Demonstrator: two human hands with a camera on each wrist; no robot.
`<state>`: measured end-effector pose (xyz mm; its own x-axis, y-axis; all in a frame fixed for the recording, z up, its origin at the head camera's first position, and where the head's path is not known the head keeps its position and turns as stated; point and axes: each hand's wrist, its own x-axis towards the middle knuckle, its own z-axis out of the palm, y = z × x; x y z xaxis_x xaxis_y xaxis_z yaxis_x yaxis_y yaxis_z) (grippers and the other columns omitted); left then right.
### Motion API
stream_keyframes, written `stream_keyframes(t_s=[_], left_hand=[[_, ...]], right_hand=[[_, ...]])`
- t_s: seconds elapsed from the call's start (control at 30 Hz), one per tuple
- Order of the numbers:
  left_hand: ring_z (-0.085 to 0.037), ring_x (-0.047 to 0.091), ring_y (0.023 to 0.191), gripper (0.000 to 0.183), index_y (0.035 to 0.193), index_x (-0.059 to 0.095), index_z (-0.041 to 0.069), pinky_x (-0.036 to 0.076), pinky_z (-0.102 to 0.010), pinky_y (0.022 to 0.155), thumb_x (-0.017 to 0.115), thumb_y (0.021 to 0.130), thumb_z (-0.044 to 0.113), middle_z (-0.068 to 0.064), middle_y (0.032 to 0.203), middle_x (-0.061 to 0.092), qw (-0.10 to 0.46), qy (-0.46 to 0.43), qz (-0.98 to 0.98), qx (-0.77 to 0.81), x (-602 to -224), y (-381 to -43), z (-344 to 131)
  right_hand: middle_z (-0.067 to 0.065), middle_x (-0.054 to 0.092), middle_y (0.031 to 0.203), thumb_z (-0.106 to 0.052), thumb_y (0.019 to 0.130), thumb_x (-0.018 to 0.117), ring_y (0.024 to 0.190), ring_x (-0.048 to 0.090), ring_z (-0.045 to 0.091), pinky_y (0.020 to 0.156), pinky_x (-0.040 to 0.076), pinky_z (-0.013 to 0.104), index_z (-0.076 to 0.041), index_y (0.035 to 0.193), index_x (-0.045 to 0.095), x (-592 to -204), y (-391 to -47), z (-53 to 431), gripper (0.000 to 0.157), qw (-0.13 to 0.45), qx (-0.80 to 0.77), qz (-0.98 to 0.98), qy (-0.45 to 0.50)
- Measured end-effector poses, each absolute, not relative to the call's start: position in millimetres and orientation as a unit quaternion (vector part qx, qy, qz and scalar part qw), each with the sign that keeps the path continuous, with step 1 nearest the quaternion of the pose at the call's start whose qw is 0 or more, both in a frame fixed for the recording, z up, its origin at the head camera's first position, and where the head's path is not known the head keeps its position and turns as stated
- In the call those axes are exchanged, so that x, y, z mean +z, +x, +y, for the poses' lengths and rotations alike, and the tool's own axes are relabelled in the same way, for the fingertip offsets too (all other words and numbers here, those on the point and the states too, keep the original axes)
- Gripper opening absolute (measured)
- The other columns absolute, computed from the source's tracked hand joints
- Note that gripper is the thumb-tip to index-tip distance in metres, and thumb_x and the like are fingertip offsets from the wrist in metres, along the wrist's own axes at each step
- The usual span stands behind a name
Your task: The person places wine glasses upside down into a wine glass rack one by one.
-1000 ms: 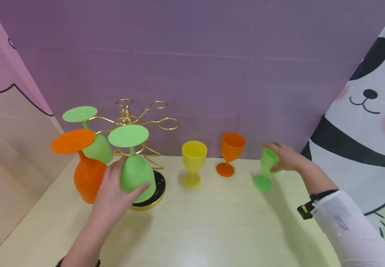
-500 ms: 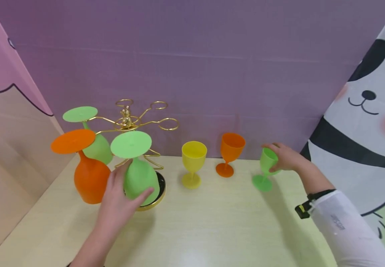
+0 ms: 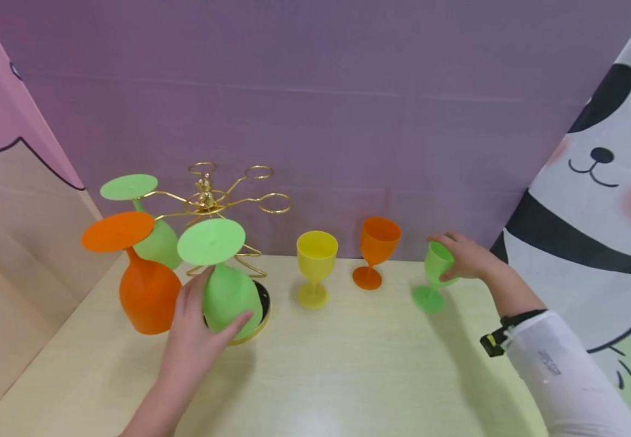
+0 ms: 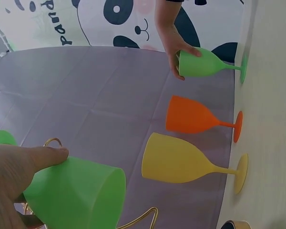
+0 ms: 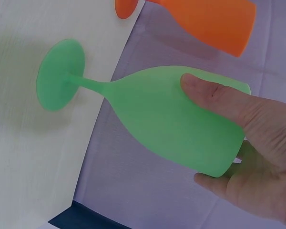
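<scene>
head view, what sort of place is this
Probably a small staged tabletop corner, perhaps set up for filming, rather than a working kitchen: a pale tabletop is backed by a creased purple sheet and flanked by a panda-print panel.

A purple fabric backdrop, creased in faint straight lines, rises behind a pale tabletop with a soft sheen of light; a panda-printed panel (black and white, with pink cheeks) stands at the right, a pink-and-beige panel at the left
</scene>
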<state>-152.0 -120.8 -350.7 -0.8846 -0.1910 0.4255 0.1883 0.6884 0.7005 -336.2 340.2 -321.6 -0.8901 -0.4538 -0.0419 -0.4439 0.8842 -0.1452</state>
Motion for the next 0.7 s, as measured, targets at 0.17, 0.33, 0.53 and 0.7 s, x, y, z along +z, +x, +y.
stream_keyframes(t_s=[0.17,0.33,0.53,0.7], left_hand=[[-0.036,0.038,0.116,0.089,0.142,0.027,0.018,0.040,-0.063,0.088,0.078,0.070,0.035,-0.020,0.135,0.034,0.239,0.002,-0.888,-0.394,-351.3,-149.5,-120.1],[-0.036,0.038,0.115,0.089,0.142,0.027,0.017,0.041,-0.063,0.087,0.077,0.071,0.032,-0.020,0.135,0.034,0.242,-0.001,-0.886,-0.396,-352.7,-148.1,-119.9],[-0.036,0.036,0.117,0.091,0.142,0.024,0.013,0.039,-0.064,0.090,0.078,0.070,0.026,-0.023,0.135,0.032,0.251,-0.016,-0.877,-0.409,-357.3,-146.8,-121.4],[-0.036,0.035,0.117,0.091,0.142,0.023,0.010,0.038,-0.064,0.090,0.078,0.070,0.023,-0.024,0.135,0.031,0.257,-0.025,-0.874,-0.412,-360.2,-145.0,-122.5]], right_hand=[[0.035,0.030,0.131,-0.021,0.063,0.081,0.110,0.038,0.053,0.086,0.039,0.063,-0.007,0.135,0.035,-321.0,-335.5,339.4,0.086,0.041,-0.069,0.971,-0.225],[0.035,0.028,0.133,-0.021,0.064,0.081,0.112,0.036,0.053,0.086,0.039,0.064,-0.008,0.135,0.035,-320.1,-335.2,339.4,0.086,0.045,-0.068,0.973,-0.218],[0.035,0.030,0.131,-0.020,0.064,0.081,0.111,0.037,0.053,0.086,0.038,0.063,-0.007,0.134,0.035,-322.6,-335.2,339.9,0.085,0.038,-0.068,0.971,-0.225],[0.035,0.030,0.131,-0.021,0.065,0.080,0.111,0.037,0.052,0.087,0.038,0.063,-0.007,0.135,0.034,-322.2,-335.3,339.8,0.085,0.043,-0.067,0.971,-0.224]])
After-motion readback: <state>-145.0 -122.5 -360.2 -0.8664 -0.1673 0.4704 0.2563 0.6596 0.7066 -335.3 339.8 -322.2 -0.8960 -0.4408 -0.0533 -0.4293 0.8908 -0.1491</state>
